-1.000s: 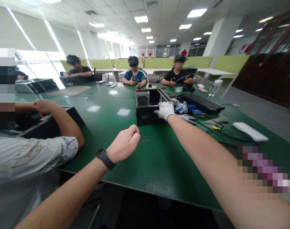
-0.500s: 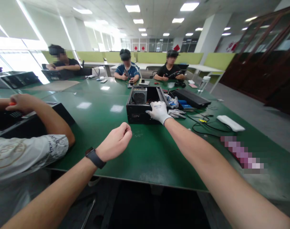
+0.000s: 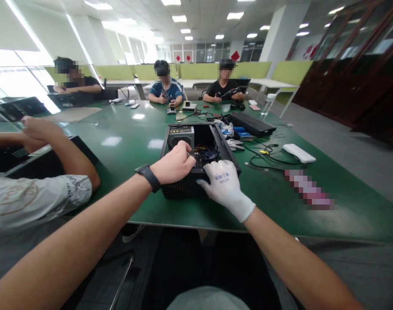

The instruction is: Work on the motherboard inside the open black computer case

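An open black computer case (image 3: 182, 190) lies on the green table in front of me, with a grey power supply (image 3: 179, 132) at its far left and wires and a fan (image 3: 209, 153) inside. My right hand (image 3: 220, 181), in a white glove, grips the near edge of the case, thumb outside and fingers over the rim. My bare left hand (image 3: 175, 163), a dark watch on its wrist, is over the near left part of the case beside the power supply. Its fingers are curled together, and what they hold, if anything, is hidden.
Gloves (image 3: 234, 144), a black panel (image 3: 251, 124) and black cables (image 3: 272, 158) lie beyond and to the right, near a white oblong object (image 3: 299, 153). At left, a co-worker's arm (image 3: 67, 150) reaches over another case. More people sit across the table.
My right hand and the computer case have come nearer to me. My left hand has moved forward and right, from above the bare table to over the case.
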The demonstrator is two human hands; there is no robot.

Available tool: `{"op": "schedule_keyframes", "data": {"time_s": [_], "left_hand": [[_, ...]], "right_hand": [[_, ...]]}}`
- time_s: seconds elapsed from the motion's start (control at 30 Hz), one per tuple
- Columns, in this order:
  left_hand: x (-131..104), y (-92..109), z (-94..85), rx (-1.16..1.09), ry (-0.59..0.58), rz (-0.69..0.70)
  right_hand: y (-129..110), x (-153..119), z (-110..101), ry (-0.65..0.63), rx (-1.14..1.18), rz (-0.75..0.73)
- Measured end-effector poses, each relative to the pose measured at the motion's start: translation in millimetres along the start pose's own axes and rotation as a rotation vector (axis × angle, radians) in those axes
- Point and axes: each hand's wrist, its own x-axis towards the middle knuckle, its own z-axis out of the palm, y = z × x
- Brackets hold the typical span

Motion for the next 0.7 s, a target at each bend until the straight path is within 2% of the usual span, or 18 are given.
{"op": "schedule_keyframes", "data": {"time_s": [0.13,0.27,0.43,0.57,0.7], "left_hand": [[17.1,1.6,16.4,0.195,-0.190,-0.004],[26.6,4.4,30.5,0.407,-0.405,0.007],[35.1,10.2,41.1,0.621,-0.500,0.053],[42.9,7.6,55.1,0.685,-0.586,0.099],[47.9,-3.0,71.0,0.668,-0.632,0.032]], "right_hand": [[-7.0,-44.3,-21.0,0.005,0.045,-0.034],[-12.0,-74.0,-33.9,0.003,0.082,-0.040],[-15.6,-101.4,-41.5,0.019,0.129,-0.050],[-16.6,-118.4,-45.0,0.036,0.159,-0.075],[-16.3,-126.6,-47.8,0.029,0.184,-0.076]]}}
